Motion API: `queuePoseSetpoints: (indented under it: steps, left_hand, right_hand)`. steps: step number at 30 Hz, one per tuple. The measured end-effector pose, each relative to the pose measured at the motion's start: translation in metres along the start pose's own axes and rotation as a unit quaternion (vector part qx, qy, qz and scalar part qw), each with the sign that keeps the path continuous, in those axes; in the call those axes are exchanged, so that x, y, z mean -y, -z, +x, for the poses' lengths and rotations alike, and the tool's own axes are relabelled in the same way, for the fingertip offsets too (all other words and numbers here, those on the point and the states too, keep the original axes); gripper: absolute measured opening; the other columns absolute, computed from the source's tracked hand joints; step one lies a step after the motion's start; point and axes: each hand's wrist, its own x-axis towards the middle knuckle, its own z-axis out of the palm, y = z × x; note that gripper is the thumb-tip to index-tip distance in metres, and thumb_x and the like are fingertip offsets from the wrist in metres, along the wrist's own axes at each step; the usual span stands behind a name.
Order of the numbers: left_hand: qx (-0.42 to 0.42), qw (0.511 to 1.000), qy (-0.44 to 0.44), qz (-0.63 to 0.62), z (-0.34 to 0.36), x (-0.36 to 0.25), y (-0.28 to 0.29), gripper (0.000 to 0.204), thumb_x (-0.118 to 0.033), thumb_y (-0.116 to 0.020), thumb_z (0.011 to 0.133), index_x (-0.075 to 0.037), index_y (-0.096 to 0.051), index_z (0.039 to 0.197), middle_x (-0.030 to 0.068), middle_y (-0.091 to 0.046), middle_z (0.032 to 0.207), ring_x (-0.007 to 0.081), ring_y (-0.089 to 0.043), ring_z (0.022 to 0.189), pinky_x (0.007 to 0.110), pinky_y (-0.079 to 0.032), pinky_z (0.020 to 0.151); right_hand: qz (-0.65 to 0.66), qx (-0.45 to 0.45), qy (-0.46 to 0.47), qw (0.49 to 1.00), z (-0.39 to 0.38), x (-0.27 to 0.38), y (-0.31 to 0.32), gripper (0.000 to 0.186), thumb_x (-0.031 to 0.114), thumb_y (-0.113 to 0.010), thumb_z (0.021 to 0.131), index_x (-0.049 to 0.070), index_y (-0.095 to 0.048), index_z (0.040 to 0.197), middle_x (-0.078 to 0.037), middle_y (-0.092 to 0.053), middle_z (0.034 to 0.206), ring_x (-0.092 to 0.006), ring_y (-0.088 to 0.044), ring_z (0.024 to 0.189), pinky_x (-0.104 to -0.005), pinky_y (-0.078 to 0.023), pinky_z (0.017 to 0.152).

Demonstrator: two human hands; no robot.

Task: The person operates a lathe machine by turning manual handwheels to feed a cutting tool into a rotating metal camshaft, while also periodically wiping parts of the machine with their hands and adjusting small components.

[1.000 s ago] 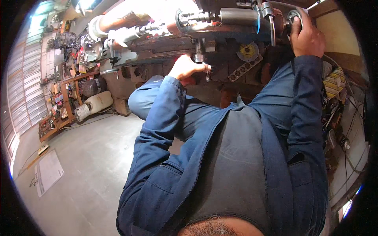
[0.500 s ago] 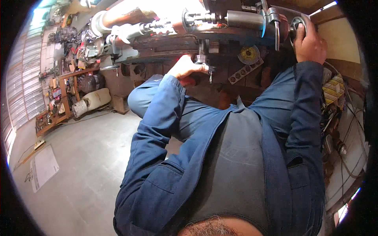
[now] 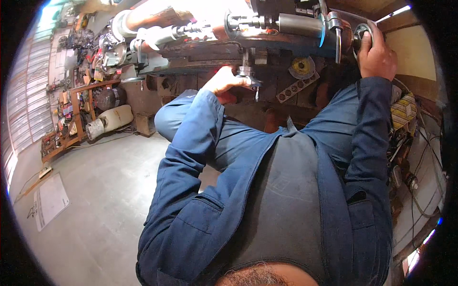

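A metal lathe [image 3: 205,53] runs across the top of the head view. My left hand [image 3: 223,83] is closed on the dark rim of a small handwheel [image 3: 252,82] at the front of the carriage, thumb on top and the other fingers partly hidden. A short metal handle points from that wheel toward me. At the right end, my right hand [image 3: 378,58] grips the tailstock handwheel [image 3: 362,34], with the thumb laid over its face. To its left are the tailstock's grey cylinder [image 3: 299,25] and an upright clamp lever [image 3: 338,45].
Below the lathe bed rest a yellow-centred disc [image 3: 302,66] and a metal strip with round holes [image 3: 296,87]. A cluttered wooden rack [image 3: 75,114] and a pale tank [image 3: 117,118] stand left. Cables [image 3: 422,143] hang on the right; a white sheet [image 3: 51,202] lies on the floor.
The view has shifted slightly. Both hands keep their hold on the same two handwheels, with hardly any visible movement.
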Motion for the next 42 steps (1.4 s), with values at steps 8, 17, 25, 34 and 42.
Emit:
queuePoseSetpoints:
  steps: [8, 17, 25, 34, 42]
  left_hand:
    - [-0.006, 0.999, -0.036, 0.033, 0.009, 0.015, 0.019, 0.095, -0.019, -0.086, 0.066, 0.000, -0.032, 0.142, 0.0176, -0.051, 0.129, 0.0336, -0.056, 0.110, 0.061, -0.049, 0.079]
    - [0.023, 0.998, -0.052, 0.008, 0.015, 0.026, 0.023, 0.082, -0.037, -0.083, 0.066, -0.001, -0.049, 0.132, 0.0175, -0.059, 0.124, 0.0375, -0.053, 0.118, 0.068, -0.042, 0.087]
    - [0.077, 0.993, -0.074, -0.049, 0.034, 0.045, 0.040, 0.073, -0.024, -0.083, 0.067, -0.002, -0.051, 0.128, 0.0153, -0.064, 0.118, 0.0323, -0.060, 0.109, 0.059, -0.047, 0.088]
    - [0.106, 0.992, -0.046, -0.048, 0.023, 0.032, 0.025, 0.081, -0.035, -0.082, 0.068, -0.007, -0.047, 0.135, 0.0135, -0.063, 0.123, 0.0323, -0.054, 0.120, 0.072, -0.034, 0.091]
    - [0.084, 0.987, -0.128, 0.043, 0.056, 0.064, 0.060, 0.065, -0.029, -0.081, 0.069, -0.001, -0.058, 0.123, 0.0118, -0.066, 0.113, 0.0232, -0.061, 0.104, 0.046, -0.046, 0.094]
  right_hand:
    - [0.006, 0.006, -0.004, 1.000, 0.001, 0.011, 0.003, 0.031, 0.034, -0.049, 0.097, 0.023, -0.061, 0.124, -0.014, -0.071, 0.100, -0.0360, -0.069, 0.082, -0.0460, -0.055, 0.070]
    - [0.005, 0.015, -0.015, 1.000, 0.001, 0.010, 0.002, 0.032, 0.034, -0.049, 0.097, 0.023, -0.061, 0.124, -0.011, -0.070, 0.105, -0.0363, -0.069, 0.086, -0.0475, -0.054, 0.074]
    - [0.007, -0.012, -0.003, 1.000, 0.001, 0.014, 0.002, 0.030, 0.033, -0.049, 0.096, 0.023, -0.061, 0.122, -0.010, -0.070, 0.107, -0.0353, -0.069, 0.084, -0.0466, -0.055, 0.073]
    - [-0.029, 0.050, -0.042, 0.997, 0.002, 0.014, 0.009, 0.030, 0.033, -0.049, 0.096, 0.023, -0.061, 0.122, -0.009, -0.069, 0.107, -0.0352, -0.069, 0.083, -0.0465, -0.055, 0.072]
    - [0.010, 0.000, -0.009, 1.000, 0.004, 0.018, 0.007, 0.030, 0.032, -0.049, 0.096, 0.023, -0.060, 0.123, -0.011, -0.069, 0.108, -0.0362, -0.069, 0.084, -0.0473, -0.054, 0.073]
